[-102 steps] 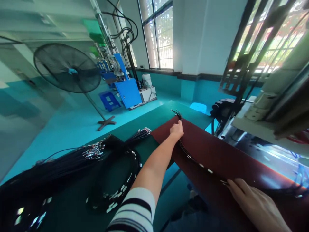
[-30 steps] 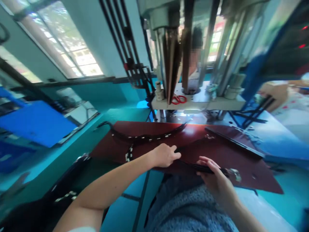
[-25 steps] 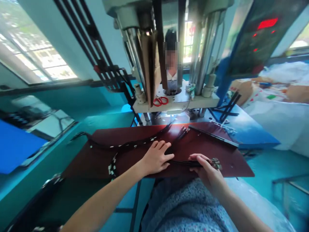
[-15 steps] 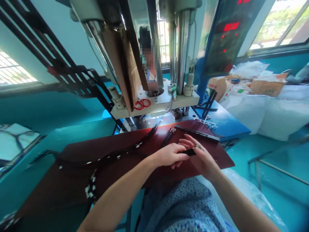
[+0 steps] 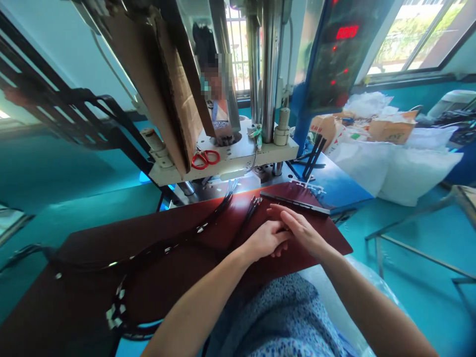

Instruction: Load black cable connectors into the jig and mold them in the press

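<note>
My left hand (image 5: 265,241) and my right hand (image 5: 302,230) meet over the right part of a dark red board (image 5: 178,233). The left hand's fingers are curled. The right hand's fingers lie pressed against them, index finger stretched toward the machine. Whatever sits between the two hands is hidden. A thin bunch of black cables (image 5: 248,216) with metal ends runs from the hands toward the press. A thicker bundle of black cables with white tags (image 5: 156,250) crosses the board from the lower left up under the press.
A press machine (image 5: 260,74) stands behind the board, with red scissors (image 5: 205,158) on its white platform (image 5: 238,161). A black bar (image 5: 295,203) lies at the board's far right. A panel shows red digits (image 5: 344,32). White bags (image 5: 394,166) are piled at right. Another person (image 5: 215,94) sits behind the press.
My view swung from the fan and cable pile at left round to the press. My hands gathered cables along the board, came together at its right end, and the black piece seen earlier is hidden.
</note>
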